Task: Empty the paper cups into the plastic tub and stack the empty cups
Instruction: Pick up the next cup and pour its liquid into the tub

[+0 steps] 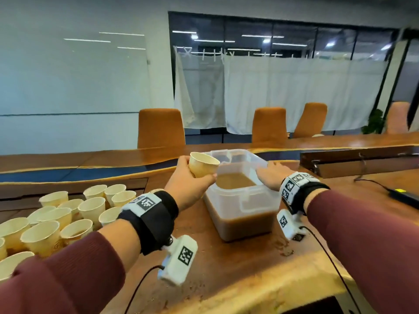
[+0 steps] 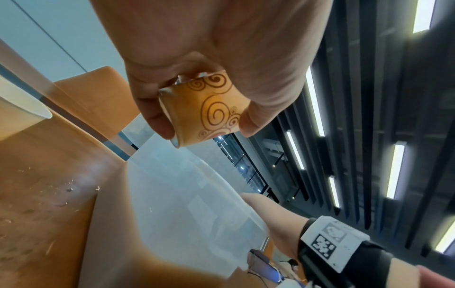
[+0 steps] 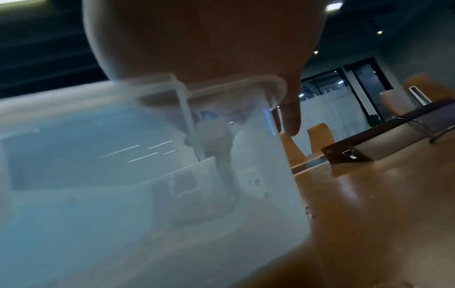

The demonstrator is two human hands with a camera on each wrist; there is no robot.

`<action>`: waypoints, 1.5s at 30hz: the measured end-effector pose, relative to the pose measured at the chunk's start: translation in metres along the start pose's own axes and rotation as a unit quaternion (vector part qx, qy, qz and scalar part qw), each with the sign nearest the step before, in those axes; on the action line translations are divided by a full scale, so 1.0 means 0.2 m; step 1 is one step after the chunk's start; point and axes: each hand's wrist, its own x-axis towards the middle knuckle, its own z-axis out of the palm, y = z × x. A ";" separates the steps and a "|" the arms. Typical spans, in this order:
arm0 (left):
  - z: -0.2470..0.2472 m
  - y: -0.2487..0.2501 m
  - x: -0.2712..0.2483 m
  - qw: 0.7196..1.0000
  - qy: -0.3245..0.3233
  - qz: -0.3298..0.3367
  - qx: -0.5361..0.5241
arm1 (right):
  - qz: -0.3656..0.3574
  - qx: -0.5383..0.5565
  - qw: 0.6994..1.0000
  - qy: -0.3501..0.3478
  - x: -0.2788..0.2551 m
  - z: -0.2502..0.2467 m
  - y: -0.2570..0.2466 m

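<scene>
- Cup (image 1: 203,164) in the left hand (image 1: 189,184), held above the tub's left rim, tilted with its mouth toward the tub; interior looks empty from the head view.
- Left wrist view: thumb and fingers (image 2: 157,118) curl round the cup's (image 2: 204,109) lower body; brown swirl print on its orange wall.
- Tub (image 1: 243,201), translucent plastic, stands on the table (image 1: 249,277) between the two forearms; brown liquid (image 1: 235,180) fills the lower part of it.
- Right hand (image 1: 271,176) lies over the tub's right rim, fingers extended along the edge, not curled into a fist.
- Right wrist view: palm (image 3: 204,39) above the rim, one fingertip hanging down past the tub's (image 3: 147,175) outer corner; picture blurred, finer contact cannot be told.
- Cluster of cups (image 1: 56,217) stands upright on the table, left of the left forearm; at least one near the front shows brown liquid inside. Whether the others are filled cannot be told.
- Brown spots and crumbs (image 1: 283,248) on the table just beside the tub's near right corner.
- Both wrists carry black straps with white coded tags and a small cabled camera block.
- Long dark box (image 1: 358,160) lies on the table to the right, behind the tub; a black adapter (image 1: 403,196) with cord sits near the right edge.
- Orange chairs (image 1: 161,128) stand along the far side of the table.
</scene>
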 end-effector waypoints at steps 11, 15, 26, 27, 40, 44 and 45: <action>0.04 -0.06 0.23 0.990 -0.004 0.028 0.142 | 0.009 -0.007 1.000 0.002 -0.02 -0.01 0.02; 0.04 -0.07 0.30 0.982 0.007 0.044 0.182 | 0.017 -0.001 1.000 0.003 0.00 0.00 0.03; 0.04 -0.05 0.40 0.952 -0.006 0.087 0.292 | 0.003 0.000 1.000 0.006 0.01 0.01 0.04; 0.04 -0.05 0.40 0.951 -0.006 0.087 0.297 | 0.002 0.000 1.000 0.006 0.01 0.01 0.04; 0.05 0.00 0.41 0.926 -0.007 0.113 0.360 | 0.001 0.001 1.000 0.000 -0.01 0.00 0.04; 0.06 0.01 0.41 0.908 -0.012 0.135 0.395 | 0.002 0.003 1.000 0.005 -0.01 0.00 0.04; 0.06 0.01 0.41 0.907 -0.014 0.137 0.398 | 0.002 0.003 1.000 0.006 -0.01 0.00 0.04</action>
